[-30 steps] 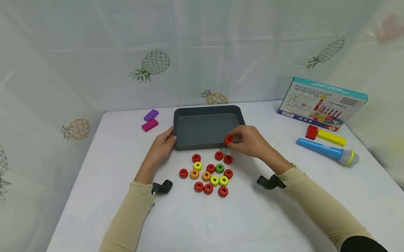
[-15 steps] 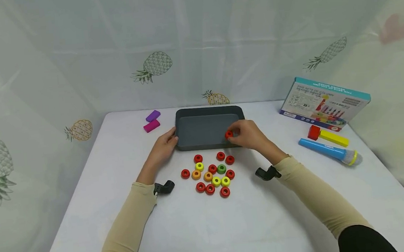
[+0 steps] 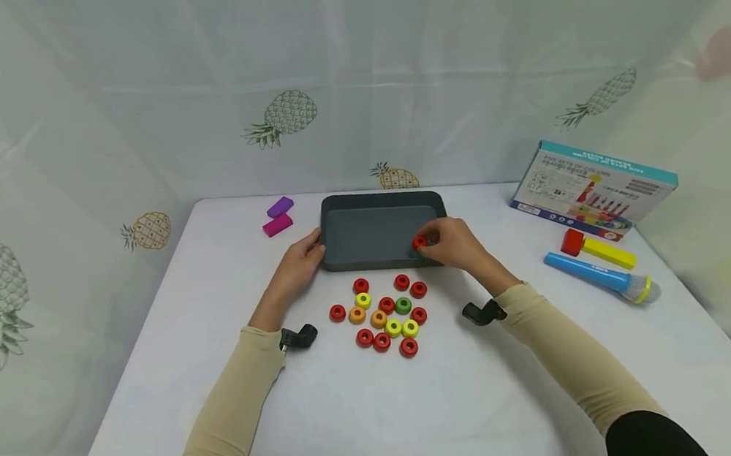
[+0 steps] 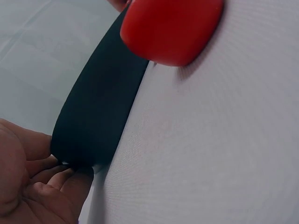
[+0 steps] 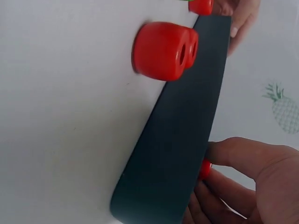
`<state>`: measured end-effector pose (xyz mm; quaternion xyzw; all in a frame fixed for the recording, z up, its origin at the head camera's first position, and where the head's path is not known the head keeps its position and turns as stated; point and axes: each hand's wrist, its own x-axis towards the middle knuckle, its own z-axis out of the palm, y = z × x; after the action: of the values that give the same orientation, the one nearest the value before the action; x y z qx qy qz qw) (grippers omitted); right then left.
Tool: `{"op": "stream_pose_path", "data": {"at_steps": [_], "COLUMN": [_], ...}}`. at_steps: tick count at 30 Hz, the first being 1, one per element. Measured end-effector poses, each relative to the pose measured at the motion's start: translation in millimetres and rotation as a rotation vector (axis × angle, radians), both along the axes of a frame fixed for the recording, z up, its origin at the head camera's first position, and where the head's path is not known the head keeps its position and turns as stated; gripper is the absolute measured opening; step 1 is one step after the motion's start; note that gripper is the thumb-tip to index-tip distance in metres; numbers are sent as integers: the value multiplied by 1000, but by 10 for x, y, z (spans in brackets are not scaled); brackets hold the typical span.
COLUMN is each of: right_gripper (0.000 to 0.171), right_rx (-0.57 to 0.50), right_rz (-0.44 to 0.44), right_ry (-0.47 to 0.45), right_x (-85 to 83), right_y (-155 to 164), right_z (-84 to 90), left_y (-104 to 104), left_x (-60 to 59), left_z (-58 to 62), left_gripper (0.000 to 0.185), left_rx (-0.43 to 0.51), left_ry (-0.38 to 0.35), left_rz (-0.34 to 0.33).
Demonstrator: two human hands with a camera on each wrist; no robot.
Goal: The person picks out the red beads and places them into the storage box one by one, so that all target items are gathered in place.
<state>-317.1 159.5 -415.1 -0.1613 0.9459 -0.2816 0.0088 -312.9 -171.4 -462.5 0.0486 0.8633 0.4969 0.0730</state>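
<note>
Lying nearest on the white tabletop [image 3: 384,417] is a loose cluster of rings [image 3: 383,316], mostly red with a few yellow, two orange and one green, set between the two forearms in beige sleeves. Beyond the cluster, the left hand [image 3: 298,264] rests against the left front corner of the dark grey tray [image 3: 373,205]; its fingers are lightly bent against the tray's outer wall, and they grip nothing. On the other side, the right hand [image 3: 453,241] pinches a red ring [image 3: 420,242] between thumb and fingertips, just over the tray's front right rim, above the inside edge. The right wrist view shows that ring only as a sliver of red between the fingers, close against the tray's dark wall. To the right of the tray lie a blue toy microphone [image 3: 598,279] and a yellow-and-red block [image 3: 599,248], with a printed box [image 3: 593,188] behind them. Two small blocks [image 3: 278,216], one purple and one magenta, sit at the far left, near the pineapple-print curtain [image 3: 282,118].
</note>
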Motion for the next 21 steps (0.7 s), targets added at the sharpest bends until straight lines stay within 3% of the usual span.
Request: {"op": "stream_pose_path", "data": {"at_steps": [9,21], "right_gripper": [32,26], "right_rx": [17,44], "right_rz": [-12,-9], "right_ry": [-48,-43], "right_x": [-76,-124], "right_y": [10,-13], "right_z": [-84,-137], "left_y": [1,-10], "left_x": [3,-5], "left_z": [3,-19], "left_gripper": [56,56], "left_rx": [-6,3], "left_ry": [3,15], "left_rz": [-7,-7]}}
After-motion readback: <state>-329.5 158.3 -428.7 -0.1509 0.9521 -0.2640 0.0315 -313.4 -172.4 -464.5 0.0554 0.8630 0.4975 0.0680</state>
